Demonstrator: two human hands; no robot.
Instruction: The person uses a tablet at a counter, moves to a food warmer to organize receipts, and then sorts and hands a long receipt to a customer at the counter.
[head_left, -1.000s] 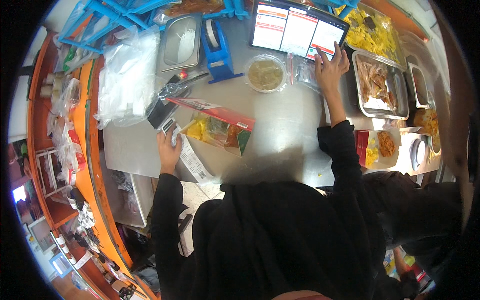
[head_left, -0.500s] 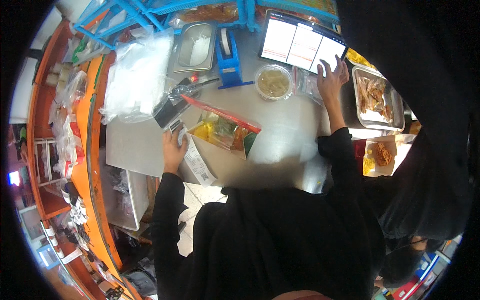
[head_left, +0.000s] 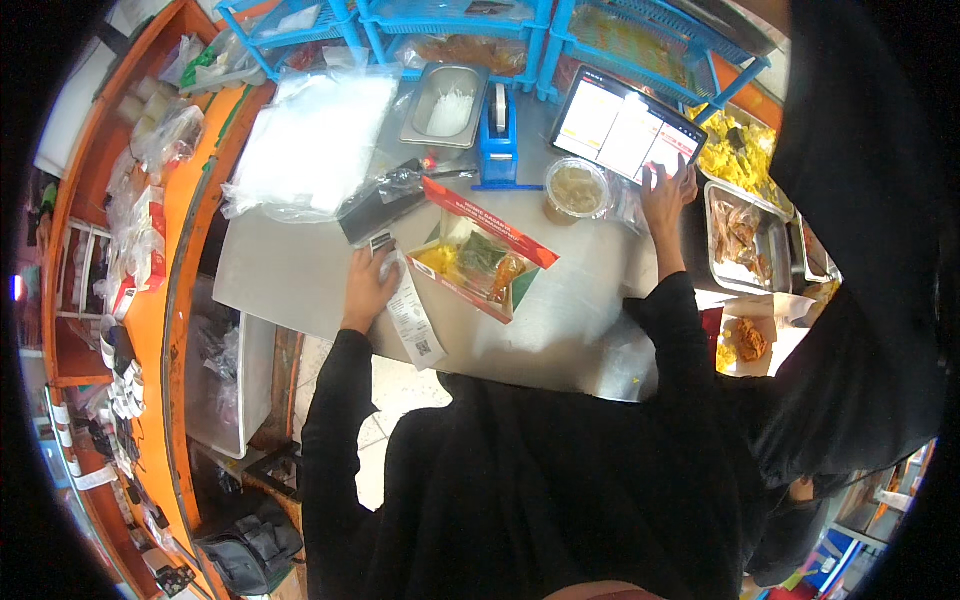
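Observation:
My left hand (head_left: 370,288) is closed on a long white paper receipt (head_left: 410,318), which hangs down toward the near edge of the metal table (head_left: 285,280). Fingers spread, my right hand (head_left: 664,205) reaches to the lower right corner of a tablet (head_left: 625,125) with a lit screen. Between my hands sits an open food box (head_left: 545,254) with a red lid edge; yellow rice, green leaf and a browned piece of food show inside. A round clear-lidded tub (head_left: 577,188) stands just below the tablet. Near my left fingertips lies a dark flat object (head_left: 378,208).
Farther back are a blue tape dispenser (head_left: 498,150), a steel container (head_left: 410,128) and a stack of clear plastic bags (head_left: 310,140). Blue racks (head_left: 545,60) line the far edge. At right, a food tray (head_left: 716,262), another food box (head_left: 779,312) and a person in black (head_left: 850,300).
The view has shifted, so the table things sit farther right in the picture. The tablet's screen content has changed under my right hand. My left hand still has the receipt.

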